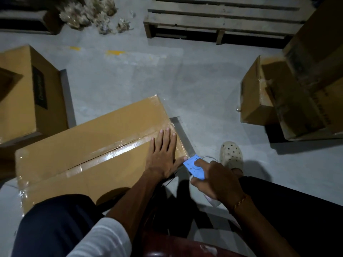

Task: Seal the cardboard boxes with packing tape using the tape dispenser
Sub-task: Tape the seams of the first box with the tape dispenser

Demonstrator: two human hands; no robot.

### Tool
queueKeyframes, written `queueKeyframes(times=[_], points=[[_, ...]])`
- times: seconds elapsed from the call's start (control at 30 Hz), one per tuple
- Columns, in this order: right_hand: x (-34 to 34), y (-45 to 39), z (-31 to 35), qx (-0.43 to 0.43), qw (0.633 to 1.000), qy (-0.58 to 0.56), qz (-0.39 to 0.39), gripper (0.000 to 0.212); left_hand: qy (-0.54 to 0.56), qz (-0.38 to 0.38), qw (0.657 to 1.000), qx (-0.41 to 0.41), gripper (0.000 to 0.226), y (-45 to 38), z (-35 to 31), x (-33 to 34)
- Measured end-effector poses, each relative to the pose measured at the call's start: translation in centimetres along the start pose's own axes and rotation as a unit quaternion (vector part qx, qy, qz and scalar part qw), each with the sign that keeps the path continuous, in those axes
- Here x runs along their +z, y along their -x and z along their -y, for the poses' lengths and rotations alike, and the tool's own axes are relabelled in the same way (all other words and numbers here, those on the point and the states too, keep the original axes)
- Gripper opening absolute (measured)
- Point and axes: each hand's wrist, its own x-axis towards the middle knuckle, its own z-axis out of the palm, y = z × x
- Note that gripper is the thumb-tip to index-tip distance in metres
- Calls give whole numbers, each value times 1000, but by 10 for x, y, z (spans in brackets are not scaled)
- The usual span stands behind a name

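A long cardboard box [83, 145] lies on the floor in front of me, with shiny clear tape along its centre seam and over its ends. My left hand [163, 154] rests flat on the box's right end, fingers spread, pressing the taped seam. My right hand [213, 180] grips a light blue tape dispenser [194, 168] just off the box's right corner, thumb on top. The dispenser's front edge touches the corner where my left thumb lies.
Another cardboard box [24, 93] stands at the left. Stacked taped boxes [297, 97] stand at the right. A wooden pallet [222, 17] lies at the back, with a heap of crumpled material [89, 12] beside it. My shoe [231, 154] rests on the grey floor.
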Motion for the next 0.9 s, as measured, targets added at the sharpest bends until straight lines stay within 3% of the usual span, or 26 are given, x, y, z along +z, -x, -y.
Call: queueKeyframes(times=[0.4, 0.63, 0.77, 0.83, 0.9], points=[[13, 11, -3, 31, 999, -41, 1, 52, 22, 62, 998, -16, 91, -5, -4, -16], [8, -2, -5, 23, 999, -34, 7, 53, 11, 51, 999, -14, 109, -4, -7, -16], [33, -9, -20, 58, 989, -37, 127, 77, -24, 47, 998, -22, 113, -2, -12, -20], [53, -2, -36, 112, 976, -45, 182, 70, -58, 41, 997, -20, 110, -3, -15, -22], [62, 1, -47, 155, 963, -96, 199, 50, -73, 9, 997, 5, 99, -2, -17, -26]])
